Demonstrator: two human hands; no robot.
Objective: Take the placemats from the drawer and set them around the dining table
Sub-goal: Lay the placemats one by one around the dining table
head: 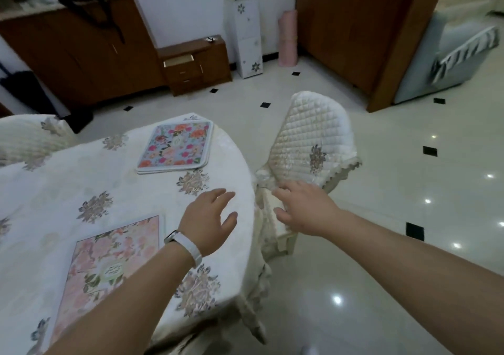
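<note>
Placemats: two places are seen laid on the dining table (81, 180); no mat is held in either hand.
Dining table: a round top draped in a white cloth with grey flower motifs, filling the lower left of the frame.
Pink placemat (109, 270): laid flat at the lower left of the frame, its pale floral face partly covered by the left forearm.
Blue placemat stack (176, 147): a bright floral mat is seen at centre frame near the far rim of the table; a second edge is visible beneath it, so more than one mat appears stacked, though the count cannot be told.
Chair (308, 147): a quilted cream cover is shown right of centre, just beside the table rim.
Cabinet (196, 63): a low brown unit is placed against the wall at upper centre; its top drawer (178, 60) is pulled open.
Left hand (208, 218): held palm down over the cloth near the table's right rim, fingers spread apart, nothing grasped; a white wristband (185, 245) is worn.
Right hand (305, 210): stretched out at the chair's lower edge, fingers apart and empty; contact with the cover cannot be told.
</note>
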